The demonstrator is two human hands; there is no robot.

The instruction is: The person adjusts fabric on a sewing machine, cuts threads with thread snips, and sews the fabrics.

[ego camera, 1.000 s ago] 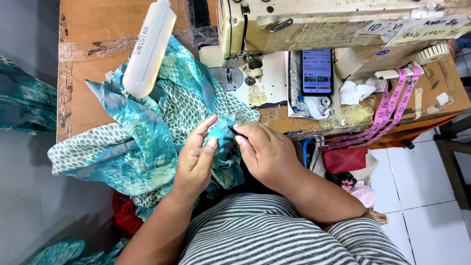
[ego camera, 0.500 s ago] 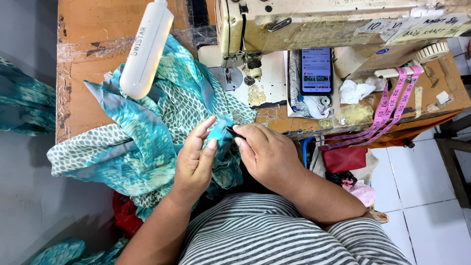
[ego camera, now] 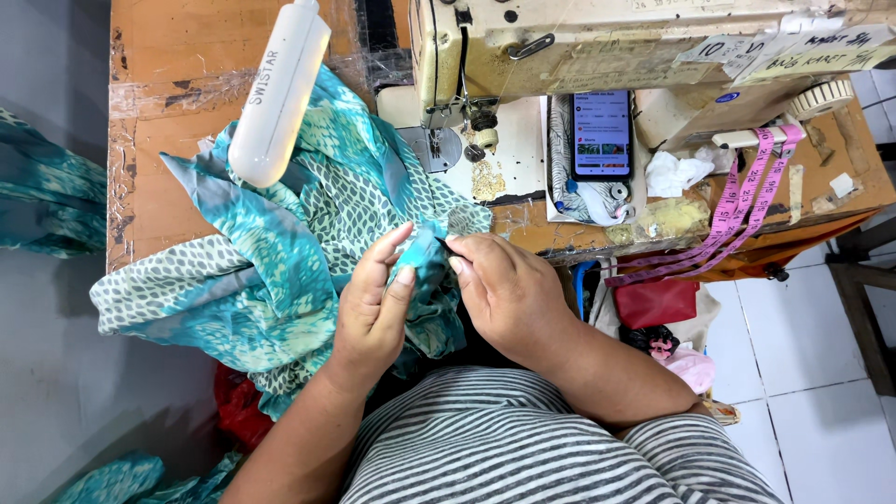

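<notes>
From the head camera, your left hand (ego camera: 373,308) comes up from the lower left with the forearm angled toward the middle. The wrist is straight, the fingers are curled upward, and the thumb and forefinger are pinched on a fold of the teal patterned fabric (ego camera: 280,252). Your right hand (ego camera: 504,289) comes in from the lower right, its elbow bent over your striped shirt (ego camera: 523,439). Its knuckles are turned up and its fingers are closed narrowly on a small dark tool (ego camera: 441,243), whose tip points left at the pinched fold. What kind of tool it is cannot be told. The two hands nearly meet, fingertips just apart, with the fabric between them.

The fabric spreads from your lap up and left across the wooden table (ego camera: 168,93), and a fold of it lies just beside the needle area of the sewing machine (ego camera: 560,47). A white tube lamp (ego camera: 280,93) hangs tilted over the cloth. To the right of the needle, a phone (ego camera: 602,135) with a lit screen lies on the machine bed. A pink measuring tape (ego camera: 747,205) drapes over the table's right edge, near a crumpled white tissue (ego camera: 677,173).
</notes>
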